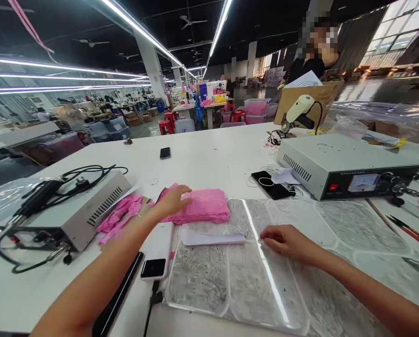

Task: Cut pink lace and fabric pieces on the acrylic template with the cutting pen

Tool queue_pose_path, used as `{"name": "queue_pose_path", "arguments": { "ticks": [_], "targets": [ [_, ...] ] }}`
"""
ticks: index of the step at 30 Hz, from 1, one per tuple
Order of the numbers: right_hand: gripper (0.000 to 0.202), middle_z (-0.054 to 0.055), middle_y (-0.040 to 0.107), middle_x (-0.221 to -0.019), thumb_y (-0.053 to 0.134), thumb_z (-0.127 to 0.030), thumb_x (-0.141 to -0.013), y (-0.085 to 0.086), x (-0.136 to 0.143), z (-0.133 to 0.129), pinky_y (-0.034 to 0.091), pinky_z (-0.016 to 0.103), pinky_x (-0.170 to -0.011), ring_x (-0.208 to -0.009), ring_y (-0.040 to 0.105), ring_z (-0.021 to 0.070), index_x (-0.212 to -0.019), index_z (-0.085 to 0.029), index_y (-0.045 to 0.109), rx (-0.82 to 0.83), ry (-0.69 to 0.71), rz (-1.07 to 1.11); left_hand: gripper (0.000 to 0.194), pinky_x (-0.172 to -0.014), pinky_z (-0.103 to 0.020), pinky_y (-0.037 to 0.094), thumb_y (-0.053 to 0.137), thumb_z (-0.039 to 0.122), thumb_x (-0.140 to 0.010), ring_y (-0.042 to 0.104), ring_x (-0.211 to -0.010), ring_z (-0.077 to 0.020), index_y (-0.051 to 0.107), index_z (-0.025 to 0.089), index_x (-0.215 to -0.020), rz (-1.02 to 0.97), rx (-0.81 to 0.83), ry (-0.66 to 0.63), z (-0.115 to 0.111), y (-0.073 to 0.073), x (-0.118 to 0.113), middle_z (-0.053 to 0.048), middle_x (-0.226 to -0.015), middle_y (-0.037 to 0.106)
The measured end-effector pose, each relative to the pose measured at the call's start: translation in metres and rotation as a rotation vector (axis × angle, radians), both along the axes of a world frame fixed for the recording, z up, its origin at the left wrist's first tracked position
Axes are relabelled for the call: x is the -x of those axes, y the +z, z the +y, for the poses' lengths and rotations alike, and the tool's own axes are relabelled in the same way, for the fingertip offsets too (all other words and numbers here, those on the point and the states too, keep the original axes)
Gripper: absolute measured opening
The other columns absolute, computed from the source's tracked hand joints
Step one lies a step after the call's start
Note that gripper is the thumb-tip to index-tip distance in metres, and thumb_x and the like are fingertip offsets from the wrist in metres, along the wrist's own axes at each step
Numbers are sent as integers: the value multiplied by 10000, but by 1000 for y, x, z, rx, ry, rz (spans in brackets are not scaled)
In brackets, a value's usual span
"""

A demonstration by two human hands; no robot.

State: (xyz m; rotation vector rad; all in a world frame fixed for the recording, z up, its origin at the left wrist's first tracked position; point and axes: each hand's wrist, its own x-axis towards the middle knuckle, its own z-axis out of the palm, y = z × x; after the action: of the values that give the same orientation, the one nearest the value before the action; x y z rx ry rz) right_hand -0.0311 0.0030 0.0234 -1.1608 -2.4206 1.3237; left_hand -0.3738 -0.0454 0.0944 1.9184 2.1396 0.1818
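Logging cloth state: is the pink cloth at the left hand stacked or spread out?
Stacked: the pink cloth forms a thick pile, layered edges showing along its front.

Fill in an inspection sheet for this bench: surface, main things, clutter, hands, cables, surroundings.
Surface: white table; clear mat near the person, with a light streak across it.
Main things: pink stack at the mat's far edge; paper strip on the mat.
Clutter: two dark phones; white device beside the mat; crumpled pink cloth at left.
Hands: left hand at the stack's left part; right hand over the mat, its grip unclear.
Cables: black cables on the left grey box; black cord at the white device.
Surroundings: person beyond the table, by a carton; red stools.
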Motion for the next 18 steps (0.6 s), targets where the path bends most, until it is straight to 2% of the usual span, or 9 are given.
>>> {"name": "queue_pose_path", "arguments": {
  "ticks": [2, 4, 7, 9, 11, 14, 18],
  "targets": [
    [239, -1, 554, -585, 485, -368, -770, 0, 9, -6, 363, 263, -539, -548, 479, 147, -803, -198, 649, -31, 9, 40, 614, -1087, -337, 290, 505, 429, -843, 385, -1319, -249, 430, 105, -1360, -33, 93, 7, 29, 9, 10, -140, -1446, 417],
    [259, -4, 557, -603, 483, -392, -782, -3, 18, -10, 385, 269, -568, -569, 499, 151, -834, -198, 647, -14, 7, 85, 696, -1035, -324, 350, 549, 504, -784, 434, -1281, -255, 425, 147, -1369, -71, 193, -6, 51, 10, 13, -125, -1450, 417],
    [277, -8, 552, -609, 475, -402, -795, -9, 27, -12, 396, 271, -585, -585, 513, 152, -864, -194, 645, 45, 6, 125, 675, -898, -295, 438, 646, 536, -662, 546, -1135, -257, 560, 193, -1237, -120, 337, -44, 73, 1, 10, -88, -1319, 561],
    [263, -13, 540, -601, 473, -385, -796, -13, 29, -13, 380, 264, -568, -575, 498, 145, -853, -192, 641, 54, 26, 131, 592, -786, -275, 468, 696, 520, -598, 603, -999, -238, 638, 211, -1099, -142, 428, -76, 83, -6, 8, -49, -1153, 659],
    [241, -17, 529, -597, 478, -362, -791, -17, 28, -14, 358, 257, -552, -565, 475, 136, -834, -188, 639, 44, 38, 134, 525, -709, -266, 468, 719, 508, -568, 618, -910, -222, 667, 210, -998, -137, 483, -99, 89, -11, 7, -31, -1038, 691],
    [207, -17, 537, -604, 487, -317, -785, -20, 24, -16, 350, 250, -544, -560, 465, 127, -822, -180, 637, 47, 14, 150, 487, -670, -273, 455, 727, 498, -552, 610, -881, -229, 667, 185, -920, -82, 495, -132, 94, -14, 6, -46, -979, 692],
    [177, -12, 566, -611, 491, -242, -782, -15, 22, -13, 365, 240, -539, -557, 483, 121, -822, -172, 649, 50, 8, 175, 467, -665, -288, 459, 695, 492, -573, 613, -880, -249, 660, 164, -903, -6, 493, -161, 102, -13, 5, -74, -958, 692]
  ]
}}
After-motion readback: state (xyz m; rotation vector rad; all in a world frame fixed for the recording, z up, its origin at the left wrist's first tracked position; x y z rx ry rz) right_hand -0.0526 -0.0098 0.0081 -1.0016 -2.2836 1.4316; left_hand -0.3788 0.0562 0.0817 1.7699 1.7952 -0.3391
